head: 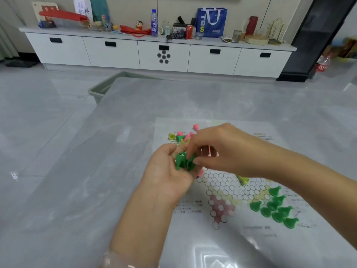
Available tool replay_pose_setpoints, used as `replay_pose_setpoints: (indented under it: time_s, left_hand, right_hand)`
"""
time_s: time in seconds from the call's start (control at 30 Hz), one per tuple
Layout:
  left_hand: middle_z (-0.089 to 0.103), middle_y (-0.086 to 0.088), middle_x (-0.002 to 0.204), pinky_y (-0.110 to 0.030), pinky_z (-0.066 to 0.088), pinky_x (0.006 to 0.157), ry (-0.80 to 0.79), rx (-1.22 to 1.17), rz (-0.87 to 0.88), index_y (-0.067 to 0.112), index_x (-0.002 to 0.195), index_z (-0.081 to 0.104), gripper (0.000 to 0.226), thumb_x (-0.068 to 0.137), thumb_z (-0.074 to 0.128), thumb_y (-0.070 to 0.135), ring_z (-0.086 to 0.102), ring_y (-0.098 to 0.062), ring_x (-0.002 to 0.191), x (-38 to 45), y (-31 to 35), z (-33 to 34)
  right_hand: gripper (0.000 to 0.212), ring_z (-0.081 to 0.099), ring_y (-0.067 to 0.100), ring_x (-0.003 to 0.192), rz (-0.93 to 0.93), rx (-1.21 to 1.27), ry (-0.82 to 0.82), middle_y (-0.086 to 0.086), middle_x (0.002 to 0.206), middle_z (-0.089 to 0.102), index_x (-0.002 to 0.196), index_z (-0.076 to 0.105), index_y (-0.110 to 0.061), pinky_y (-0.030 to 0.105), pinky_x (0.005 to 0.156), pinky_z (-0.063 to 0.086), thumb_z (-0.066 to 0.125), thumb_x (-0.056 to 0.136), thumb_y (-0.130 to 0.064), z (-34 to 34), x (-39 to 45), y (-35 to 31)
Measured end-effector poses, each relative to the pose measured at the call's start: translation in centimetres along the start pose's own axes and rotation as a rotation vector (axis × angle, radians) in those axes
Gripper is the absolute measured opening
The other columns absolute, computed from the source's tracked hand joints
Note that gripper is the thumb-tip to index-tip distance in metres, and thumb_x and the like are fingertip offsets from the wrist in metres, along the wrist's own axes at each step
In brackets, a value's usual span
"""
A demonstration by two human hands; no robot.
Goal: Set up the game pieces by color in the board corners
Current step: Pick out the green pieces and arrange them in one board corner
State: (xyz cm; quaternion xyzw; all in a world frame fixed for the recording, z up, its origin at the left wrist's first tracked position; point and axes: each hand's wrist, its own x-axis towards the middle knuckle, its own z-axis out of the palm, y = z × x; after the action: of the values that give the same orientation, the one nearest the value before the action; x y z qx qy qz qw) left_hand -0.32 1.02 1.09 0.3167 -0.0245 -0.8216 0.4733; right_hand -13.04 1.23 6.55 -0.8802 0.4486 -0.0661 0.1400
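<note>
A paper game board [228, 188] with a hexagon-cell star lies on the glossy table. My left hand [168, 171] is cupped palm up over the board's left side and holds a bunch of green pieces [183, 161]. My right hand [218, 149] reaches across and pinches one of those green pieces with its fingertips. Several green pieces [274, 207] stand grouped in the board's near right corner. A loose pile of pink, green and yellow pieces [183, 135] lies at the board's far left. One yellow-green piece [243, 179] lies on its side mid-board.
The table [96, 171] is grey and reflective, with a grey bin [100, 89] at its far left edge. Behind stands a long white cabinet [164, 55] with bottles, a red can and a blue bag on top.
</note>
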Motion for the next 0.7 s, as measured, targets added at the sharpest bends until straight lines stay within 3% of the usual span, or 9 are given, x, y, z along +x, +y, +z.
replay_pose_setpoints:
  time_s: [0.07, 0.2, 0.27, 0.37, 0.47, 0.53, 0.7]
  left_hand:
    - [0.062, -0.014, 0.059, -0.022, 0.05, 0.049, -0.022, 0.028, -0.046, -0.002, 0.081, 0.056, 0.025, 0.093, 0.038, 0.01, 0.06, -0.02, 0.048, -0.1, -0.7, 0.4]
    - [0.059, -0.011, 0.07, -0.02, 0.05, 0.048, -0.025, 0.177, -0.06, 0.001, 0.081, 0.059, 0.013, 0.085, 0.048, 0.005, 0.055, -0.015, 0.053, 0.0, -2.1, 0.8]
    - [0.053, -0.007, 0.066, -0.017, 0.041, 0.04, -0.028, 0.329, -0.075, 0.004, 0.074, 0.058, 0.007, 0.077, 0.052, 0.006, 0.046, -0.012, 0.046, -0.4, -3.0, 1.2]
    - [0.045, -0.002, 0.055, -0.013, 0.024, 0.034, -0.074, 0.489, -0.104, 0.007, 0.072, 0.056, 0.004, 0.068, 0.054, 0.008, 0.034, -0.01, 0.039, -1.1, -4.2, 1.8]
    - [0.044, -0.001, 0.052, -0.014, 0.019, 0.033, -0.072, 0.596, -0.098, 0.008, 0.079, 0.055, 0.007, 0.083, 0.05, 0.01, 0.031, -0.009, 0.038, -1.2, -5.5, 2.1]
    - [0.045, -0.001, 0.053, -0.015, 0.019, 0.034, -0.071, 0.65, -0.099, 0.006, 0.082, 0.059, 0.011, 0.086, 0.05, 0.011, 0.031, -0.009, 0.038, -1.0, -6.2, 2.2]
    - [0.048, 0.0, 0.053, -0.014, 0.022, 0.034, -0.076, 0.694, -0.111, 0.006, 0.093, 0.066, 0.017, 0.088, 0.052, 0.015, 0.033, -0.008, 0.04, -0.2, -7.4, 2.6]
  right_hand:
    - [0.016, 0.05, -0.005, 0.069, 0.027, 0.015, 0.031, -0.013, 0.084, 0.062, 0.097, 0.066, -0.026, 0.01, 0.069, 0.042, 0.059, 0.085, -0.019, 0.2, -1.1, -0.2]
    - [0.026, 0.055, 0.008, 0.071, 0.17, 0.241, 0.299, -0.007, 0.074, 0.061, 0.1, 0.064, -0.033, 0.018, 0.066, 0.047, 0.06, 0.083, -0.014, 0.2, -4.2, 0.1]
    - [0.028, 0.054, 0.007, 0.064, 0.26, 0.392, 0.409, -0.007, 0.069, 0.059, 0.095, 0.066, -0.036, 0.017, 0.06, 0.046, 0.06, 0.082, -0.012, 0.7, -6.0, 0.1]
    - [0.024, 0.057, 0.002, 0.061, 0.399, 0.655, 0.504, -0.009, 0.068, 0.063, 0.083, 0.068, -0.029, 0.014, 0.06, 0.047, 0.061, 0.081, -0.006, 2.2, -8.3, 0.4]
    - [0.013, 0.065, 0.013, 0.065, 0.51, 0.872, 0.638, 0.006, 0.075, 0.067, 0.083, 0.059, -0.016, 0.028, 0.068, 0.054, 0.063, 0.08, -0.004, 3.4, -9.4, 1.3]
    - [0.012, 0.067, 0.017, 0.066, 0.55, 0.908, 0.732, 0.012, 0.077, 0.069, 0.081, 0.055, -0.012, 0.031, 0.069, 0.055, 0.066, 0.078, -0.008, 3.9, -9.6, 1.9]
    - [0.017, 0.064, -0.001, 0.075, 0.532, 0.74, 0.759, -0.002, 0.088, 0.07, 0.078, 0.055, -0.027, 0.012, 0.061, 0.047, 0.066, 0.079, -0.014, 4.7, -9.7, 3.1]
